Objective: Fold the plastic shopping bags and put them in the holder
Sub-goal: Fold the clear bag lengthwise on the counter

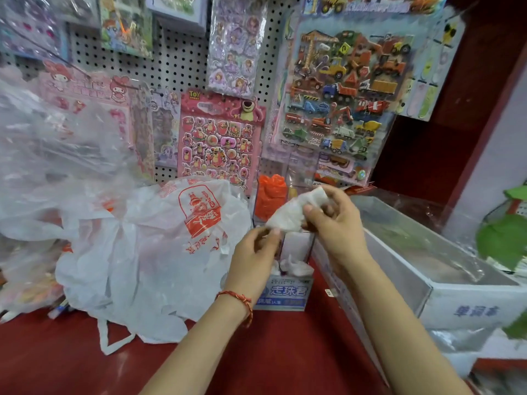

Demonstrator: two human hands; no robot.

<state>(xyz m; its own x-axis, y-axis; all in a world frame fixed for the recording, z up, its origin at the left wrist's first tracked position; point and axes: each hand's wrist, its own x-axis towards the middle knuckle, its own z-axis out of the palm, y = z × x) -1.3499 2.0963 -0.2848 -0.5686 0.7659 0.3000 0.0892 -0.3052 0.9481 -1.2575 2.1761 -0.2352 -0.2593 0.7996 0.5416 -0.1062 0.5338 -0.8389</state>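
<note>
A small folded white plastic bag (293, 212) is held in the air between both hands, above a clear holder (296, 243). My left hand (253, 255) pinches its lower left corner. My right hand (333, 220) grips its upper right end with thumb and curled fingers. The holder stands on a small blue-and-white box (282, 295) and has white bags (293, 266) stuffed in its front part and orange bags (269, 199) in the back. A loose white bag with red print (159, 252) lies crumpled on the red counter at the left.
Clear plastic bags (57, 155) pile up at the far left. A white box with a clear lid (445, 269) sits right of the holder. Sticker sheets hang on the pegboard (176, 64) behind. Green leaves (502, 238) show at the right edge. The red counter (256, 352) lies below my arms.
</note>
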